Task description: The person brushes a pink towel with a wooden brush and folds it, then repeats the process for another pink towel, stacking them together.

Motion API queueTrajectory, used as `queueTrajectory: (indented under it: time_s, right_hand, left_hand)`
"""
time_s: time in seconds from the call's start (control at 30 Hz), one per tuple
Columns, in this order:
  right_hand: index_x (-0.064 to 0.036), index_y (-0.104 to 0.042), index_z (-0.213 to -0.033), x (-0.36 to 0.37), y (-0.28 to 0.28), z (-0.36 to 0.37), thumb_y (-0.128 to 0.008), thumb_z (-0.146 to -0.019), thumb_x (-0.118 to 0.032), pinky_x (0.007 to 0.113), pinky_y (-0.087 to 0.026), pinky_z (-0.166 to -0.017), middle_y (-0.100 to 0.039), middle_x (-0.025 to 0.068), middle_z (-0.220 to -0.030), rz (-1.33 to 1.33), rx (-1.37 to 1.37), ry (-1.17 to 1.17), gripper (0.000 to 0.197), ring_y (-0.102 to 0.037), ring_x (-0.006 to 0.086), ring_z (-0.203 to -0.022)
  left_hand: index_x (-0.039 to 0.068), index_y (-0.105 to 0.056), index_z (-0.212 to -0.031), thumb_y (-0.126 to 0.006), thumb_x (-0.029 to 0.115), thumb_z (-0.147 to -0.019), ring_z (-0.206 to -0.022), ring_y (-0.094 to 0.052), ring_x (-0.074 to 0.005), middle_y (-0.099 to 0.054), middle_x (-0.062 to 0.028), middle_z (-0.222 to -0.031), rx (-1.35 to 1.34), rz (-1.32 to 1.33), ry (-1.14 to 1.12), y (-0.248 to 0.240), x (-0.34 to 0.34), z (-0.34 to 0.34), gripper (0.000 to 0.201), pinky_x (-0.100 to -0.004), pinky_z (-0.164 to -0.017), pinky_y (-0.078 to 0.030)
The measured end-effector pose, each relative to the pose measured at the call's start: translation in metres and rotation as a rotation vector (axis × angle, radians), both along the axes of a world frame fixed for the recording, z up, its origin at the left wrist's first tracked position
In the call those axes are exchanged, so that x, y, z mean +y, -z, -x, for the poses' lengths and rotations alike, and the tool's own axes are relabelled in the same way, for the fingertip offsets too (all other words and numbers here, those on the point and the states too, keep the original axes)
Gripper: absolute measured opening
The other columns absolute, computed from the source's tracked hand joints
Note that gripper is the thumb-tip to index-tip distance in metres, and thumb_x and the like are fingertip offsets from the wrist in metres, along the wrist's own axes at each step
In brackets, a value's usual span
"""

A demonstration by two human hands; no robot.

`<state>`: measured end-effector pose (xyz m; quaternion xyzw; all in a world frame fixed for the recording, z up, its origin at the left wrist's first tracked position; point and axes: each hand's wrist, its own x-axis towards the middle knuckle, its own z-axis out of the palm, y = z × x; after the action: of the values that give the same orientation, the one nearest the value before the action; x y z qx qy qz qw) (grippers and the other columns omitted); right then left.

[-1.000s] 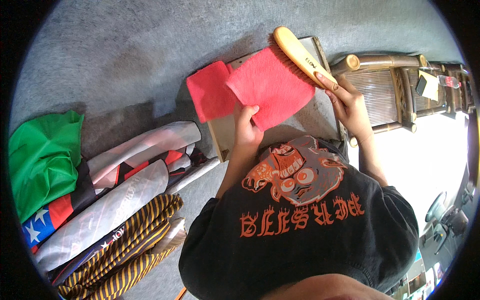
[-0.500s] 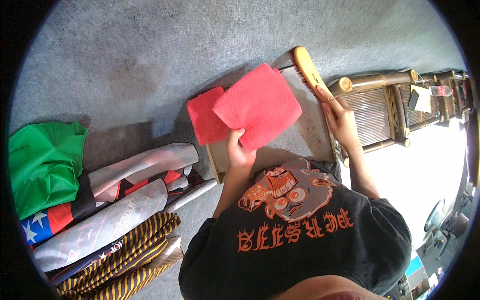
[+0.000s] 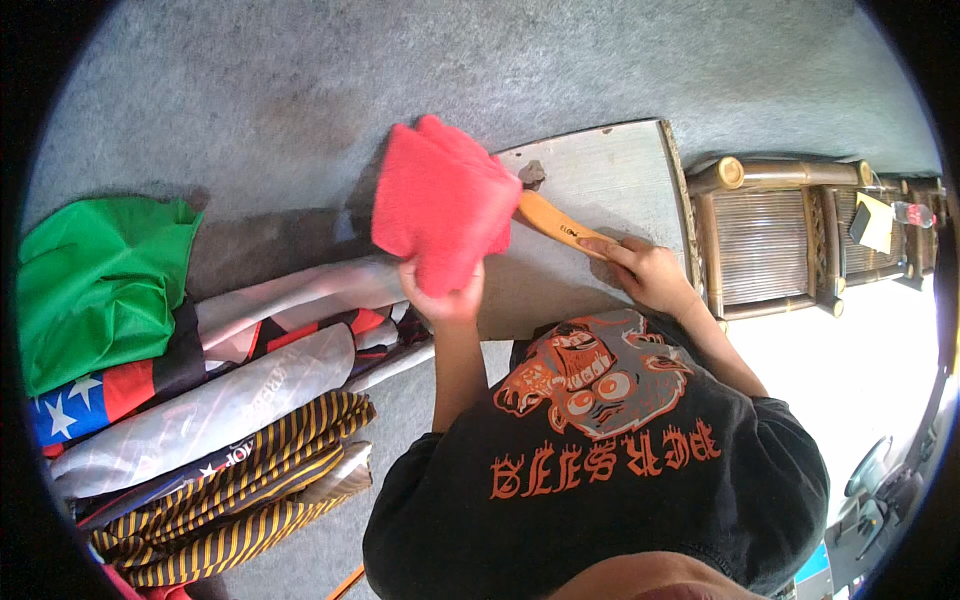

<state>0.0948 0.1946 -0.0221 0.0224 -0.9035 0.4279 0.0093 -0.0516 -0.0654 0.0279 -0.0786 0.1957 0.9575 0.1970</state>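
A folded pinkish-red cloth (image 3: 440, 190) is gripped at its near edge by my left hand (image 3: 440, 298), fingers mostly hidden beneath it. My right hand (image 3: 650, 272) closes round the near end of a wooden brush (image 3: 562, 222). The brush slants to the left, its far end meeting the cloth's right edge; whether it presses on the cloth or passes behind it I cannot tell. No bristles show from this side. Below both lies a pale, worn low table (image 3: 625, 165), with a small dark mark near the cloth.
Folded clothes lie on the left: a green cloth (image 3: 105, 285), a whitish garment (image 3: 225, 420) and black-and-yellow striped fabric (image 3: 240, 500). At right stands a bamboo chair (image 3: 765, 240); beyond it are a yellow pad (image 3: 873, 224) and a bottle (image 3: 914, 215). Grey carpet (image 3: 300, 90) stretches beyond.
My right hand has brought the brush left and nearer, from beyond the table's right side to the cloth. The cloth has shifted left and is more bunched, and more of the tabletop shows.
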Motion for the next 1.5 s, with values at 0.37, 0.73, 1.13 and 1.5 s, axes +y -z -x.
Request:
queueTrajectory:
  time_s: [0.37,0.73,1.13,1.5]
  right_hand:
    - [-0.0216,-0.043,-0.137,0.000,0.005,0.011,-0.055,-0.087,-0.010,0.044,-0.051,-0.065,-0.065,0.0197,-0.090,0.042,-0.058,0.024,0.053,-0.063,0.0377,-0.071]
    - [-0.0190,-0.043,-0.132,-0.001,0.011,0.012,-0.054,-0.088,-0.015,0.049,-0.050,-0.063,-0.063,0.0214,-0.077,0.079,-0.011,0.055,0.046,-0.062,0.0410,-0.070]
    - [-0.0163,-0.041,-0.130,0.001,0.010,0.011,-0.054,-0.089,-0.017,0.049,-0.049,-0.062,-0.062,0.0213,-0.073,0.036,-0.087,0.043,0.044,-0.062,0.0405,-0.069]
    - [-0.0174,-0.040,-0.133,0.001,0.015,0.011,-0.055,-0.086,-0.012,0.050,-0.049,-0.064,-0.063,0.0212,-0.079,0.077,-0.035,0.036,0.049,-0.061,0.0419,-0.072]
  left_hand:
    - [0.006,-0.056,-0.117,-0.067,0.024,-0.068,-0.114,-0.050,-0.0263,-0.058,-0.0105,-0.120,-0.157,-0.188,-0.162,-0.006,-0.005,0.000,0.052,-0.0470,-0.097,-0.035]
    - [0.011,-0.056,-0.116,-0.063,0.028,-0.071,-0.108,-0.055,-0.0262,-0.060,-0.0071,-0.117,-0.283,0.209,-0.248,0.022,0.008,0.006,0.048,-0.0465,-0.092,-0.040]
    - [0.018,-0.052,-0.119,-0.069,0.052,-0.072,-0.111,-0.046,-0.0207,-0.055,-0.0015,-0.119,-0.335,0.786,-0.143,0.016,0.018,-0.019,0.061,-0.0406,-0.093,-0.033]
    - [0.014,-0.049,-0.122,-0.070,0.054,-0.073,-0.108,-0.045,-0.0228,-0.049,-0.0079,-0.119,-0.416,0.751,-0.085,0.022,0.007,-0.017,0.067,-0.0392,-0.093,-0.034]
